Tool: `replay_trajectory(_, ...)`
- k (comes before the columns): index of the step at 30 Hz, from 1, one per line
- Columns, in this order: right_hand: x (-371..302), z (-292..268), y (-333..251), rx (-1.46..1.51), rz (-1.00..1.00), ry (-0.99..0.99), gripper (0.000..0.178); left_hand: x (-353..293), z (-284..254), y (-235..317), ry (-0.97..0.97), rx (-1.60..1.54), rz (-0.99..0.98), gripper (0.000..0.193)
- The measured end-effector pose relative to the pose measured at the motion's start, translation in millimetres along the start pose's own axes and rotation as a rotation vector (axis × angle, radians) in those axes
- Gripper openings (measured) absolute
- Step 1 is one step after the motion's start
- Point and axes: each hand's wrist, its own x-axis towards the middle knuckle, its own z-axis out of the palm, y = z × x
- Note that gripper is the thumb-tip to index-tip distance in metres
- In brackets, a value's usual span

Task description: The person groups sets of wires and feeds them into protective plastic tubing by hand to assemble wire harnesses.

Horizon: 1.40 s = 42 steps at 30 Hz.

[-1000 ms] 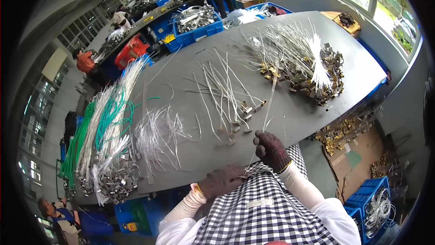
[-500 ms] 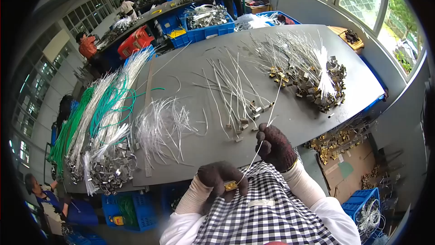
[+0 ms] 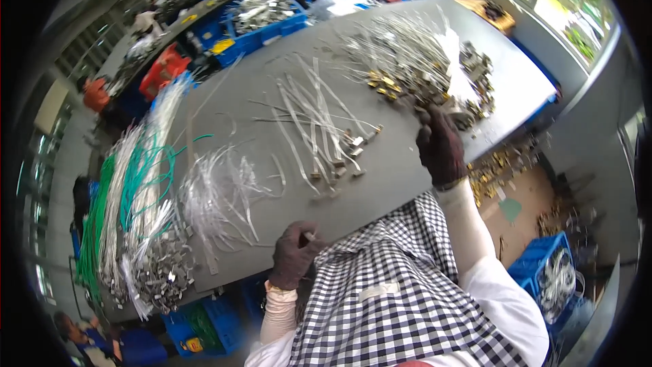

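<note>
My left hand (image 3: 297, 255), in a dark knitted glove, is closed in front of the apron at the table's near edge. A small pale bit shows at its fingertips, too small to name. My right hand (image 3: 440, 148), gloved alike, reaches forward over the table. Its blurred fingertips meet the near edge of a pile of wires with metal blocks (image 3: 468, 71). Whether they grip anything there is hidden. Brass-coloured blocks (image 3: 384, 84) lie at that pile's left side. Between my hands and farther off, several loose wires with small metal blocks (image 3: 329, 139) are spread out.
At left lie a tangle of clear strands (image 3: 221, 194), bundles of green wires (image 3: 102, 221) and white wires with metal blocks (image 3: 159, 275). A blue crate of wire (image 3: 547, 275) stands low at right. Brass parts (image 3: 492, 170) lie below the table. Other people work beyond.
My right hand has let go of the wire it was pulling and moved forward to the pile. My left hand has moved left; the brass block and wire no longer show in it. The view has shifted.
</note>
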Motion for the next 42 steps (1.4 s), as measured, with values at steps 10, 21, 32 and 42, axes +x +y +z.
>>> replay_trajectory(10,42,1,87,1.441,0.935,0.394,0.036,-1,9,-12,0.04,0.243,-0.11,0.024)
replay_trajectory(21,50,-17,119,1.435,0.918,0.276,0.041,-6,2,-16,0.164,0.295,-0.054,0.024)
replay_trajectory(32,53,-14,137,1.444,0.856,0.242,0.04,-6,-6,-18,0.126,0.277,-0.161,0.023)
replay_trajectory(42,47,-22,120,1.355,0.818,0.152,0.04,-10,-8,-38,0.163,0.244,-0.096,0.022)
